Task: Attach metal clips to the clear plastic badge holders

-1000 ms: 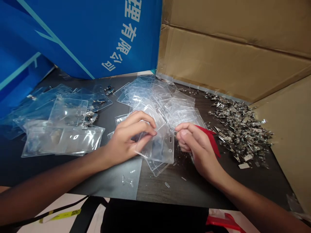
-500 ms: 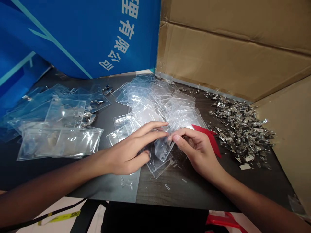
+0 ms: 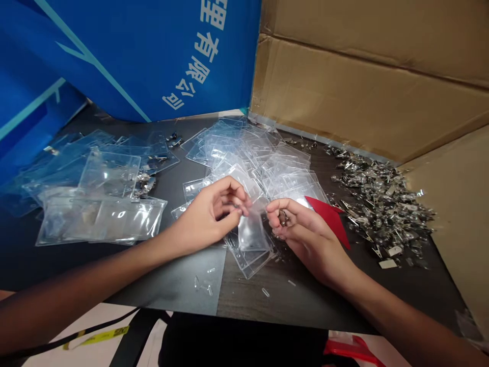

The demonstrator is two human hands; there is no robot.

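Note:
My left hand (image 3: 208,211) is closed, thumb and fingertips pinched at the upper edge of a clear plastic badge holder (image 3: 252,234). The holder is slightly blurred and hangs over other clear sleeves. Facing it, my right hand (image 3: 311,232) has curled fingers around a small metal badge clip (image 3: 283,218), partly hidden in the palm. Its thumb and index fingertips are close to the holder's right side; whether they touch it I cannot tell. Behind both hands spreads a heap of clear badge holders (image 3: 244,148).
A pile of metal clips (image 3: 382,199) covers the right of the dark table (image 3: 305,306). On the left lie holders with clips (image 3: 126,219). A red piece (image 3: 330,219) sits beside my right hand. Small clear bits (image 3: 265,292) lie in front. Blue panel and cardboard (image 3: 344,86) stand behind.
My left hand has drawn back left and its spread fingers have closed into a pinch. The holder between my hands has turned. A clip now shows in my right hand.

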